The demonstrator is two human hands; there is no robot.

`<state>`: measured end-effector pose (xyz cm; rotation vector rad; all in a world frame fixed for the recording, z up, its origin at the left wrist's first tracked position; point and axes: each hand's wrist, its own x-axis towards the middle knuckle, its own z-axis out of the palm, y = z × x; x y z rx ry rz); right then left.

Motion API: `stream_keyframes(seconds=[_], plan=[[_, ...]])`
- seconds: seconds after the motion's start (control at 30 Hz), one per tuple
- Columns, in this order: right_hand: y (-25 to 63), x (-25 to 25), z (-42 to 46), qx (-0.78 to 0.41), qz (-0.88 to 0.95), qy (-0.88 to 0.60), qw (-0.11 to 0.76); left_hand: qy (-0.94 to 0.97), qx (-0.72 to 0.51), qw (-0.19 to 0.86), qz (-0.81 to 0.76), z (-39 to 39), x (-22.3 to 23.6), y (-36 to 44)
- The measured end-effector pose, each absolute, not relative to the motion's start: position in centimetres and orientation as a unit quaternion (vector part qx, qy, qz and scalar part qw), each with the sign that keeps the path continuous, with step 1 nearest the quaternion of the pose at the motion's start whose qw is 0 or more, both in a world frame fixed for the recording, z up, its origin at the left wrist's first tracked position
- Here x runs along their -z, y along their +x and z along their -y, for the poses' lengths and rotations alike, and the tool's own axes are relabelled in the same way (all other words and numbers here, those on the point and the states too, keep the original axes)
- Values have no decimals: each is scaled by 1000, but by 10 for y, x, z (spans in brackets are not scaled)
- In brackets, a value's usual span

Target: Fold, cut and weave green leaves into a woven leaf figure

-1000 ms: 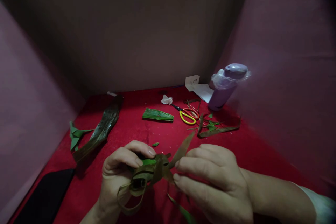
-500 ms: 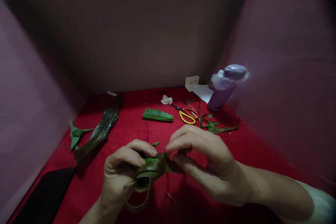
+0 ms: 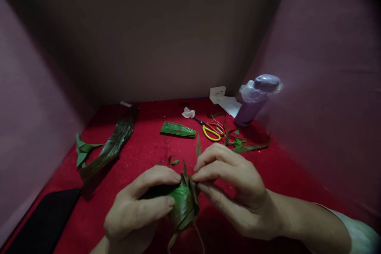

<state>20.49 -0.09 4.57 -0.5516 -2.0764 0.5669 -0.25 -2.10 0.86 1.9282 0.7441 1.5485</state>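
Note:
A rounded bundle of folded green leaf [image 3: 181, 206] sits between my hands, with brownish leaf strips sticking out of its top and thin ones hanging below. My left hand [image 3: 139, 202] grips it from the left, thumb across the near side and fingers over the top. On the right, my right hand [image 3: 235, 186] pinches a brown leaf end at the bundle's upper edge between thumb and fingertips. One narrow strip [image 3: 198, 145] stands upright just beyond those fingertips. The bundle's far side is hidden.
Scissors [image 3: 212, 131] with red and yellow handles lie near a cut green leaf piece [image 3: 178, 129]. Leaf scraps [image 3: 250, 147] are at right, below a purple cup [image 3: 251, 109]. A long dark leaf [image 3: 114, 139] and a green folded leaf shape [image 3: 83, 151] lie left, above a black object [image 3: 44, 218].
My right hand has risen and changed its pinch to the bundle's upper edge. My left hand has turned the bundle, so its smooth green side now shows instead of the looped, open end.

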Motion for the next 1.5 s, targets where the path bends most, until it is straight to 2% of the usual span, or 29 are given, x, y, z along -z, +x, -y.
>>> stream_keyframes(seconds=[0.23,0.4,0.6,0.8,0.93,1.2,1.33,1.5], plan=[[206,-48,7,-176,867,-183,429,761,-541,112,-341,26,-18,-3],[204,-49,8,-154,871,-180,430,778,-520,82,-343,28,-17,-4],[204,-49,7,-210,859,-175,433,808,-521,71,-265,21,-17,2],[205,-46,5,-274,827,-189,454,852,-469,-16,-231,16,-14,5],[207,-45,1,-335,787,-252,452,847,-482,15,-223,16,-12,1],[207,-46,1,-398,781,-313,366,802,-540,104,-234,12,10,-4],[205,-46,-1,-474,731,-362,332,793,-540,120,-257,10,10,-1],[202,-38,-6,-597,625,-348,362,781,-551,143,-256,8,8,2]])
